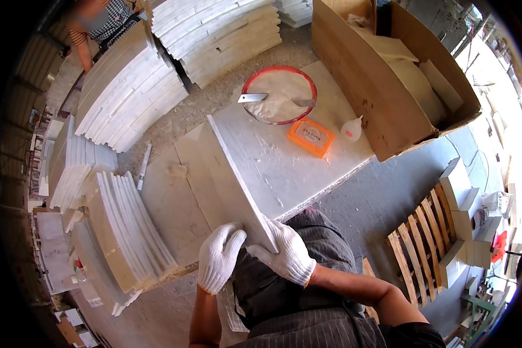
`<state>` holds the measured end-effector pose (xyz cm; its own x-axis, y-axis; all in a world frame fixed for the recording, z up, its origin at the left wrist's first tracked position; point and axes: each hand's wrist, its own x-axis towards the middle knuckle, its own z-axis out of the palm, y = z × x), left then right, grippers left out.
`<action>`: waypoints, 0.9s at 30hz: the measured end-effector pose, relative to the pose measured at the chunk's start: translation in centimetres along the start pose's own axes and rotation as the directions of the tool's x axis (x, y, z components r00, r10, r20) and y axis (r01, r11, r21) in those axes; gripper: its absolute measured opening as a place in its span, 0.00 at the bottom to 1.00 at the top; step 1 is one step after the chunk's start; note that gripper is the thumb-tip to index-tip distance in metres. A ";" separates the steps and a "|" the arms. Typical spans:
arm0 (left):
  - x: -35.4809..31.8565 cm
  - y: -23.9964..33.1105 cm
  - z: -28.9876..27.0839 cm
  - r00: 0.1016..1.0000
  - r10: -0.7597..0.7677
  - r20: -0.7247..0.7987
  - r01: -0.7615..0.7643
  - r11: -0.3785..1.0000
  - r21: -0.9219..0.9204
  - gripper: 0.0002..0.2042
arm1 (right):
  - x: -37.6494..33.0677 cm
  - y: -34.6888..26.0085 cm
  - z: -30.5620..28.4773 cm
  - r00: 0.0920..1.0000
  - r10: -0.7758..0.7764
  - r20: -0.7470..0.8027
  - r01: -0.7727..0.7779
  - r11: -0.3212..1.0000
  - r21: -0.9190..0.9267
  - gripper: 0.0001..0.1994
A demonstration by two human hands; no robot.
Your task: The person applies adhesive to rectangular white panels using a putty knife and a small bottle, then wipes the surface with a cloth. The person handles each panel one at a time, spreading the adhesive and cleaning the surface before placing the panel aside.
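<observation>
A long pale stone slab (229,180) is tilted up on its edge across the worktable, its narrow end toward me. My right hand (287,249), in a white knit glove, grips this near end, with the thumb along the front of it. On the slab's left face, close to the same end, my left hand (221,258) presses with curled fingers, also gloved; part of its grip is hidden. Farther off, a red-rimmed bowl (281,78) of whitish paste has a scraper (253,97) lying across its rim. Beside it are an orange box (311,137) and a small white squeeze bottle (351,129).
Upright slabs (127,226) stand on the left of the table, near a white marker-like stick (144,167). Tall slab stacks (220,35) rise behind. A large cardboard box (377,87) borders the right; a wooden pallet (420,243) lies on the floor. Another person (107,26) is at far left.
</observation>
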<state>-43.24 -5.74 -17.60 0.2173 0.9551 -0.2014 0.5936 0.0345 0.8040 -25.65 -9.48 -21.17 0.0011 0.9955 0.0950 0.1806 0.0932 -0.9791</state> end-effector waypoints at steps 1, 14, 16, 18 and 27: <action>0.0 -0.2 0.0 1.000 0.013 -0.025 -0.013 1.000 0.016 0.11 | -0.2 0.2 0.1 0.999 0.038 0.004 -0.038 0.999 0.032 0.28; 2.6 -0.1 -0.2 0.981 0.189 -0.039 -0.186 0.979 0.083 0.17 | 4.2 0.9 -0.7 0.964 0.180 -0.195 -0.114 0.944 0.308 0.18; 2.8 0.9 0.2 0.982 0.182 -0.048 -0.178 0.980 0.090 0.17 | 4.8 1.6 -1.1 0.963 0.188 -0.195 -0.119 0.940 0.320 0.18; 3.2 0.3 0.6 0.989 0.130 -0.064 -0.130 0.992 -0.001 0.18 | 5.3 2.5 -1.4 0.953 0.230 -0.195 -0.148 0.921 0.360 0.18; 7.6 -2.8 1.2 0.947 -0.322 -0.022 0.158 0.523 -0.838 0.25 | 6.3 3.0 -3.2 0.939 0.343 0.006 -0.301 0.814 0.497 0.19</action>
<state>-42.30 1.09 -22.10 -0.0025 0.8995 -0.4368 -0.3043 0.4154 0.8572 -21.96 -2.99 -22.89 0.0573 0.9671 -0.2480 -0.3423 -0.2143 -0.9148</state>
